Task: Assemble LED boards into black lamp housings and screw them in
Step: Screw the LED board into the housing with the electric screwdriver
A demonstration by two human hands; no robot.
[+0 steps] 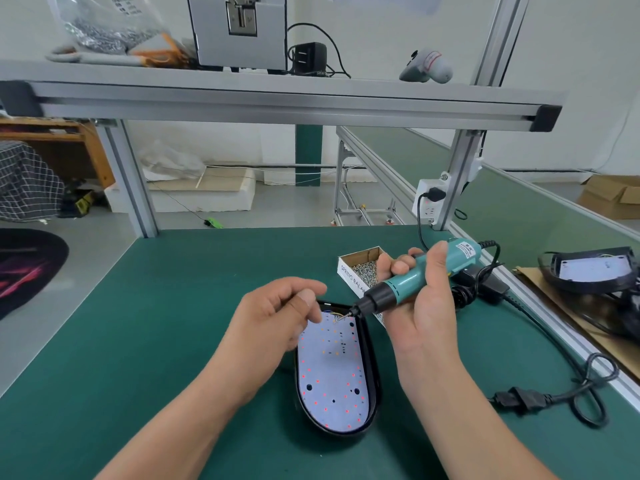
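Observation:
A black oval lamp housing (372,372) lies on the green table with a white LED board (332,372) seated inside it, dotted with red and orange LEDs. My right hand (420,299) grips a teal electric screwdriver (412,280), its bit tip touching the far end of the board near some small wires. My left hand (277,313) hovers over the housing's far left edge, thumb and fingers curled together as if pinching something too small to make out.
An open cardboard box of screws (360,268) sits just behind the screwdriver. The tool's black cord and plug (519,400) trail across the table to the right. Another black housing (588,275) with a board rests at the far right, beside a conveyor rail.

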